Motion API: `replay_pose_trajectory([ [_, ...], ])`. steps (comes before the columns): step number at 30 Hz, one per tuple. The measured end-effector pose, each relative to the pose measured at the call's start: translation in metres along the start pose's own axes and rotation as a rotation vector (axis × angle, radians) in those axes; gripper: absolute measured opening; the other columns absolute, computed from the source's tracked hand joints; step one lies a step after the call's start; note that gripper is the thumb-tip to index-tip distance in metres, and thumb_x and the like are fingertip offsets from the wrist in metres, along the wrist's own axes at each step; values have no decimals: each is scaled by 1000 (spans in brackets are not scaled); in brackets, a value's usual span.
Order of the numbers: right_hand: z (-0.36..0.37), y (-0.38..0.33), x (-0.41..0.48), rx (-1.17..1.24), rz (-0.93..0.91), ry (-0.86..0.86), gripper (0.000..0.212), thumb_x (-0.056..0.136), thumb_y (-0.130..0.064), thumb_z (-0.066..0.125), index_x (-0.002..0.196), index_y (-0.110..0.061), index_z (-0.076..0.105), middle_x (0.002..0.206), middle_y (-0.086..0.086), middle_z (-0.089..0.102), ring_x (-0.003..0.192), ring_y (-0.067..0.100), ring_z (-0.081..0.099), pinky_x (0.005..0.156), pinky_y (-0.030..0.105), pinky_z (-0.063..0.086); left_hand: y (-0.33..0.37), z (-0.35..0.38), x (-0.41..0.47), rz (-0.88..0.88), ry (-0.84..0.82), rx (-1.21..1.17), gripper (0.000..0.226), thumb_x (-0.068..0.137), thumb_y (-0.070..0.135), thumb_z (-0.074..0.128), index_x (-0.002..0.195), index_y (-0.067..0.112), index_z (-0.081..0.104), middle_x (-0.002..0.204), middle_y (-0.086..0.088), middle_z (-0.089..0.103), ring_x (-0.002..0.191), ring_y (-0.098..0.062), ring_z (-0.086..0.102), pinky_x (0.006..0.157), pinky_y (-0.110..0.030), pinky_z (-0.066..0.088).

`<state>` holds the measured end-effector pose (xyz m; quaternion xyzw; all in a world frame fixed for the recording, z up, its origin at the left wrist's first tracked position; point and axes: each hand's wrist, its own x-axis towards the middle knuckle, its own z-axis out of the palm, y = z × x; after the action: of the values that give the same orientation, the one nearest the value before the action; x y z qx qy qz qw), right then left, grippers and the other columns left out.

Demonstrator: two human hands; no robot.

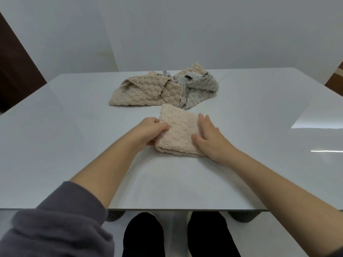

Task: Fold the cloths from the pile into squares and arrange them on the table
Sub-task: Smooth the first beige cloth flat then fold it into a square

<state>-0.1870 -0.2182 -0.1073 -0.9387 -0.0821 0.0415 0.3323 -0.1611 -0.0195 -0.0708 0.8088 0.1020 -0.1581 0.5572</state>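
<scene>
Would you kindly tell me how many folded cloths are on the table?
1: the folded beige cloth lies under the left hand and right hand, in front of the crumpled pile, which could hide another.

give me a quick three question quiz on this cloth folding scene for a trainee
1. True or false: the right hand lies flat on the folded beige cloth.
2. Which hand grips that cloth's edge? A) left hand B) right hand
3. Fill in: the unfolded pile behind it holds beige and ____ cloths.

Key: 1 true; 2 A; 3 grey
</scene>
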Motion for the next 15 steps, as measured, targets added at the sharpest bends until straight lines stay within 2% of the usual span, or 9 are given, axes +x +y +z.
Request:
replay_pose_trajectory([
  [2,-2,-11,2,309,38,42,76,100,-31,48,156,-18,-1,162,0,13,148,14,15,118,30,14,-7,-14,-7,68,14,-115,13,91,19,58,102,13,56,113,-14,66,99,-26,65,94,-46,52],
  [4,-1,-26,6,581,76,20,79,98,-32,55,156,-24,2,150,-5,34,135,13,38,108,27,30,-15,-30,-12,110,50,-205,16,92,16,57,107,13,56,117,-14,65,104,-27,64,97,-49,50],
  [6,6,-43,15,747,99,-36,76,97,-27,58,155,-27,9,140,1,50,122,18,54,96,29,45,-23,-50,-18,133,82,-322,18,93,11,54,111,12,56,117,-12,65,106,-26,64,94,-45,52],
  [8,18,-63,27,923,159,-83,74,95,-18,60,154,-26,15,117,7,65,100,24,66,84,34,55,-32,-73,-21,136,129,-400,22,94,9,53,115,9,55,115,-10,65,103,-24,65,84,-39,55],
  [10,34,-81,41,1010,200,-103,79,92,-11,62,154,-25,15,100,9,67,81,23,64,77,36,54,-40,-98,-21,122,185,-420,23,94,9,53,117,8,55,113,-10,66,99,-22,66,75,-34,54],
  [12,51,-99,56,985,195,-91,79,90,-8,62,152,-25,17,87,7,64,66,15,57,69,32,51,-47,-123,-19,107,235,-412,18,94,10,54,112,10,56,109,-7,66,93,-19,66,70,-31,53],
  [15,75,-129,79,945,161,-70,69,87,-4,63,143,-22,28,86,9,63,60,14,57,65,31,51,-58,-164,-9,87,307,-346,20,94,15,57,114,11,57,108,-6,67,91,-18,66,71,-32,53],
])
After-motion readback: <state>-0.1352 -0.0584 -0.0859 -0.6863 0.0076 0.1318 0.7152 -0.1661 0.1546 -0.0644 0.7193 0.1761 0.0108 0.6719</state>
